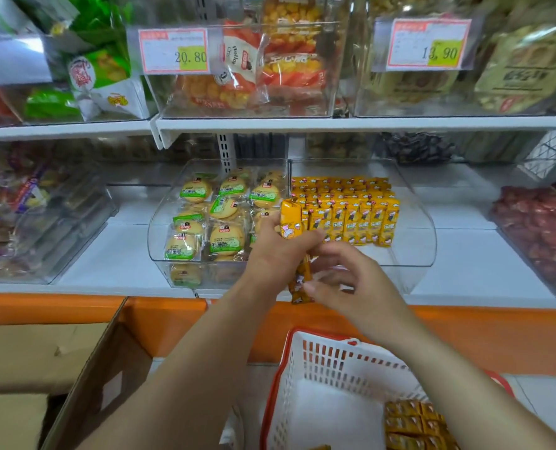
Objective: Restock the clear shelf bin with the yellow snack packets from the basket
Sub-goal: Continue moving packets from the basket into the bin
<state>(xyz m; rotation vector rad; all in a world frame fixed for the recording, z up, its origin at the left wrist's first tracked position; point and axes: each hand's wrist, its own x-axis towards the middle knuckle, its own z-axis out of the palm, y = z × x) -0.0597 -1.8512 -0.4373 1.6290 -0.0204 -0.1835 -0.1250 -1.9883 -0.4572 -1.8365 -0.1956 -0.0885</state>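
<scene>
My left hand [276,251] grips yellow packets [290,222] at the bin [413,241]; my right hand [351,277] is half curled beside them, grip unclear. I'd stand them upright on the near side.

The white lower shelf [458,254], fronted by an orange edge [465,332], carries the clear shelf bin [414,251], in which rows of yellow snack packets [351,216] stand upright. Touching that bin's left side sits a clear bin of round biscuits [160,245]. Further left lies a bin of mixed packets [75,228], and well to the right a bin of dark red packets [542,228]. Above it, the upper shelf [302,123] bears price-tagged clear bins [244,107].
</scene>
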